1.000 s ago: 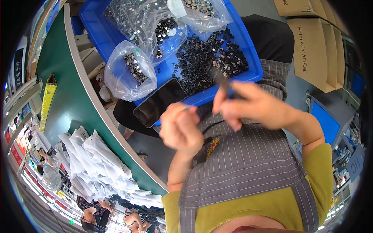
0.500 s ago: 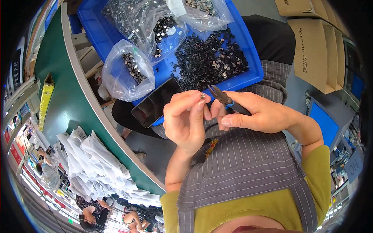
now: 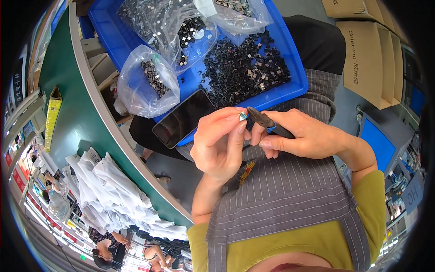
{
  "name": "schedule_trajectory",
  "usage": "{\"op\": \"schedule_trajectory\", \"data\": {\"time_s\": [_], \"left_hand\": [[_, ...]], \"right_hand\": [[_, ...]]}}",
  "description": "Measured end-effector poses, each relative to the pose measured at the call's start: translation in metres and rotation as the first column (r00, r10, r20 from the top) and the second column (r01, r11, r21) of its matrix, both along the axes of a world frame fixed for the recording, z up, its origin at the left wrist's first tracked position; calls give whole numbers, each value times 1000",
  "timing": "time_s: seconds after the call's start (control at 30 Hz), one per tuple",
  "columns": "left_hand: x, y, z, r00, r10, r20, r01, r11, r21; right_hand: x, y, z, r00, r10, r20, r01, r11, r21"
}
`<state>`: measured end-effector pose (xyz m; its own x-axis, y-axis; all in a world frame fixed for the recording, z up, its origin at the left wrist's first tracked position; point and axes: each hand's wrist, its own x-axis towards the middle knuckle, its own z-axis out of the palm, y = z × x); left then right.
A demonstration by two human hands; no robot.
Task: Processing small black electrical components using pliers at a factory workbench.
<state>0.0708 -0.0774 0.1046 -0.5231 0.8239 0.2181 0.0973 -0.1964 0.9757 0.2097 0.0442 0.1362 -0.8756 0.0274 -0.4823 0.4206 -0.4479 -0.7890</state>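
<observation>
Between thumb and forefinger, my left hand (image 3: 217, 145) pinches a tiny part (image 3: 243, 116) with a green and silvery face. My right hand (image 3: 303, 133) is closed round a pair of cutting pliers (image 3: 263, 119) with dark jaws and black-and-blue handles. The pliers' tip sits close by the tiny part; whether they touch, I cannot tell. Beyond my hands a blue tray (image 3: 299, 77) rests at my lap, holding a heap of small black pieces (image 3: 235, 68), some with metal faces. A dark smartphone (image 3: 183, 119) lies at the tray's near left corner.
Clear plastic bags (image 3: 131, 93) of small parts lie in the tray. To the left curves a green table (image 3: 90, 118) with white packets (image 3: 108, 186) and a yellow strip-like box (image 3: 53, 118). Cardboard boxes (image 3: 367, 59) stand at the far right. Other people sit at the lower left.
The tiny part now shows its green face. The pliers' jaws have swung leftward and dropped slightly, nearer to the part.
</observation>
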Motion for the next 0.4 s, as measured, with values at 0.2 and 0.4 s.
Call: {"op": "schedule_trajectory", "data": {"time_s": [0.2, 0.4], "left_hand": [[3, 2, 0, 998, 4, -63, -5, 1000, -8], [3, 11, -2, 1000, 16, -23, -18, 992, -122]], "right_hand": [[4, -1, -7, 998, -50, -29, 49, 998, -26], [11, 1, -1, 970, -240, -27, 235, 964, -120]]}}
